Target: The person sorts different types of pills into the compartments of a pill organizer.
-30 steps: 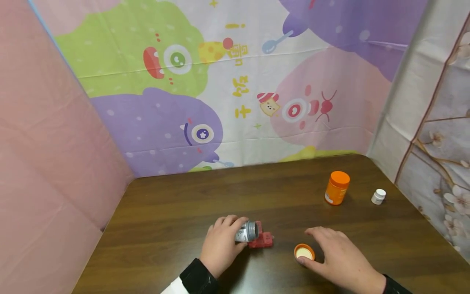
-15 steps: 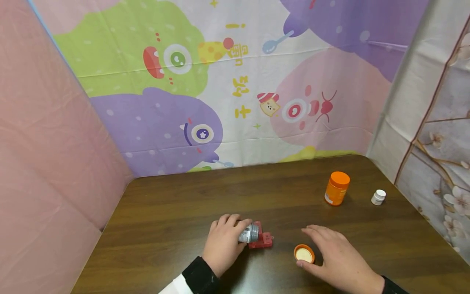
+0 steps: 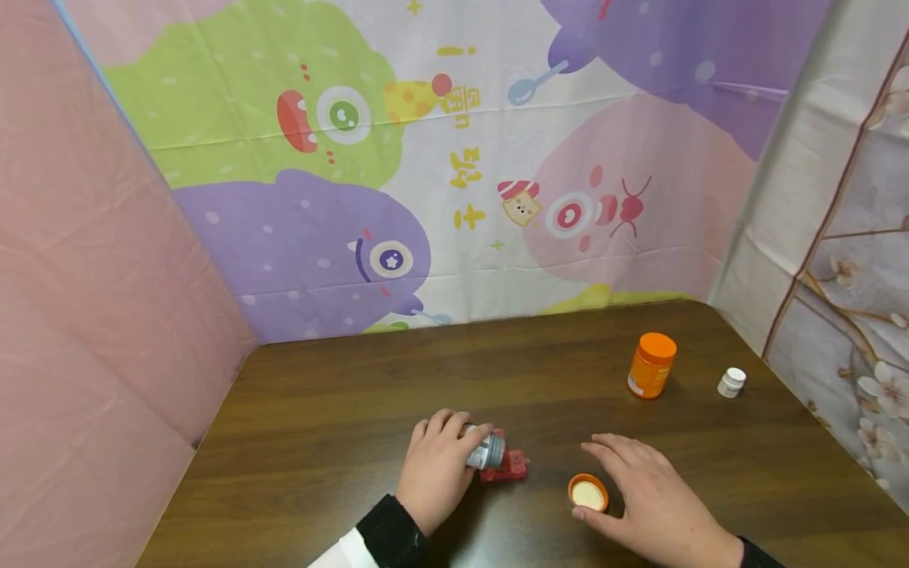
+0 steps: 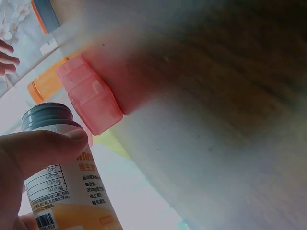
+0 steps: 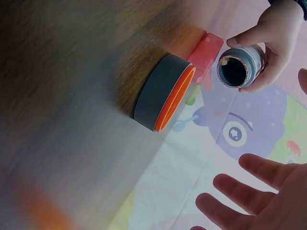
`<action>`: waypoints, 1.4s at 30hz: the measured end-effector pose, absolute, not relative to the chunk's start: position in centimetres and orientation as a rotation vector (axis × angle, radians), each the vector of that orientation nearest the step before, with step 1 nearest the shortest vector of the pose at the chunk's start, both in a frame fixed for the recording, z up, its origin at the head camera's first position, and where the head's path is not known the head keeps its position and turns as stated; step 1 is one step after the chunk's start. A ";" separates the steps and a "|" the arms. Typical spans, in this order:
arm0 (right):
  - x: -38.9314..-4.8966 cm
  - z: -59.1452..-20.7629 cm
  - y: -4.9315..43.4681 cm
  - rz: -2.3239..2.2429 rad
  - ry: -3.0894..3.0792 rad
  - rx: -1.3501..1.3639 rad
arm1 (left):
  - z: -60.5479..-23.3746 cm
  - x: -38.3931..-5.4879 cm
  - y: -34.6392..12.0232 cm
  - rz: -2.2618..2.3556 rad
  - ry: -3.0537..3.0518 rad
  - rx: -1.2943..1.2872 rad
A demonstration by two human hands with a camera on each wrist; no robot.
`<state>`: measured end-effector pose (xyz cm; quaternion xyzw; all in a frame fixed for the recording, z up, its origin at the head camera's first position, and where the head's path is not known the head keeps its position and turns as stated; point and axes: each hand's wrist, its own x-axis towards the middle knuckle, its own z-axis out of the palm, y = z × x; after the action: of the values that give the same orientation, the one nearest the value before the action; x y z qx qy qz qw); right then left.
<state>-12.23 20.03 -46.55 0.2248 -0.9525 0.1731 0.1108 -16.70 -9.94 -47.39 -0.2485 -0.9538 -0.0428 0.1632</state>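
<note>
My left hand (image 3: 436, 473) grips a supplement bottle (image 3: 487, 450), grey at the neck with a white and orange label. It is tilted, its uncapped mouth facing right above a red pill box (image 3: 513, 467). The right wrist view shows a small yellowish pill (image 5: 224, 61) at the rim of the bottle mouth. Beside the pill box lies a dark-sided cap (image 3: 588, 494), its orange rim and pale inside facing up. Around that cap hovers my right hand (image 3: 656, 505), fingers spread and holding nothing; whether the thumb touches the cap I cannot tell.
An orange jar (image 3: 652, 365) with its lid on stands toward the back right of the brown table (image 3: 341, 394). Farther right is a small white bottle (image 3: 731, 383). A patterned curtain (image 3: 469, 260) hangs behind the table.
The bottle has moved slightly right with my left hand and now covers more of the pill box. My right hand has shifted a little left.
</note>
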 end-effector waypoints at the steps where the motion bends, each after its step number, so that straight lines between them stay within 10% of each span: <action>1: -12.2 -46.6 20.0 0.507 -2.798 0.659 | -47.4 -16.7 -9.9 -0.117 -2.716 -0.711; 42: -11.9 -46.7 20.4 0.501 -2.700 0.705 | -47.6 -16.7 -9.4 0.010 -2.601 -0.814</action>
<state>-11.93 20.41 -46.66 0.2458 -0.9412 0.1747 0.1523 -16.68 -9.36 -47.55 -0.2922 -0.9338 0.0036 0.2066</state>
